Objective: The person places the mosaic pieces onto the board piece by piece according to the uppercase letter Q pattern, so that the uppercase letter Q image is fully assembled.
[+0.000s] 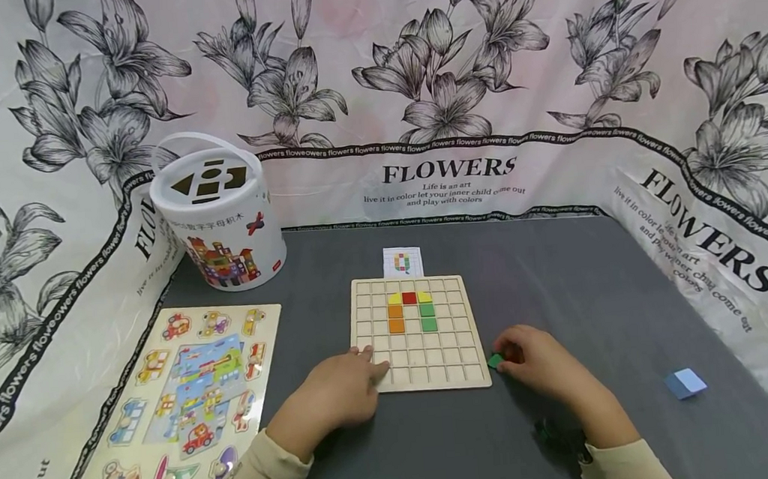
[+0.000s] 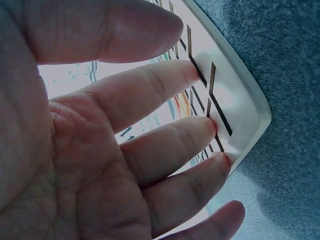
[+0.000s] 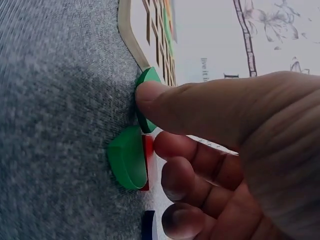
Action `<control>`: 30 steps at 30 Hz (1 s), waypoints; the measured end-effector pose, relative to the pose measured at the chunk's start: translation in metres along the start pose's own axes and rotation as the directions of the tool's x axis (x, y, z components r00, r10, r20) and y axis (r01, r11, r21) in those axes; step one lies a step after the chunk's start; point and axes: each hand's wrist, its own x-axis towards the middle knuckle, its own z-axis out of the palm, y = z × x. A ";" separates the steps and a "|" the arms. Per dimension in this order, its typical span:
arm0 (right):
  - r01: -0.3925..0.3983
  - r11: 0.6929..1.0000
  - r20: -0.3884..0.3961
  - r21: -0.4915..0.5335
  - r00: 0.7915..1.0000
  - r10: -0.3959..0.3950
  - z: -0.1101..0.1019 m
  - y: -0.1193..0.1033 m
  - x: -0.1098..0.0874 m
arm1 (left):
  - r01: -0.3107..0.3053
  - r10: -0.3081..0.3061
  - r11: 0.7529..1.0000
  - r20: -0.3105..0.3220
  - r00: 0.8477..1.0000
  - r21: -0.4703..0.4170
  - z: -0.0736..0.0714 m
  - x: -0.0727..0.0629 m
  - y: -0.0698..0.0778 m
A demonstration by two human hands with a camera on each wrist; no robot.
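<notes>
A wooden grid board lies on the table with yellow, red, orange and green blocks set in an arch in its upper cells. At its lower left, my left hand rests with fingers extended, fingertips touching the grid, as the left wrist view shows close up. Beside the board's right edge, my right hand pinches a green block, thumb on its face; the index finger is mostly hidden behind. In the right wrist view a second green block and a red block lie near the curled fingers.
Behind the board stands a small card with a letter pattern. A puzzle board with picture pieces lies left, a white lidded bucket behind it. Far right sits a light blue block. Flower-printed cloth surrounds the table.
</notes>
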 end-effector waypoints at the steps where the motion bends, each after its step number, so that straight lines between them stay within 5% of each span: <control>1: -0.012 1.000 0.000 0.004 1.000 0.012 0.000 -0.001 0.000 | 0.001 -0.001 1.000 0.001 1.000 -0.002 0.000 0.000 0.000; 7: -0.031 1.000 -0.027 0.000 0.999 0.031 -0.004 -0.012 0.002 | -0.018 0.018 1.000 -0.005 1.000 0.003 0.000 0.001 -0.001; 11: -0.008 1.000 -0.088 0.020 0.996 0.009 -0.006 -0.037 0.020 | -0.026 0.026 0.999 -0.009 1.000 0.026 0.000 0.003 -0.002; 20: 0.024 0.990 -0.002 0.136 1.000 -0.024 0.053 -0.085 0.087 | -0.038 0.039 0.998 -0.011 0.999 0.042 0.002 0.006 0.000; 30: -0.021 0.989 -0.061 0.145 0.998 0.030 0.077 -0.096 0.098 | 0.000 0.000 0.999 -0.003 1.000 0.039 0.000 0.001 -0.003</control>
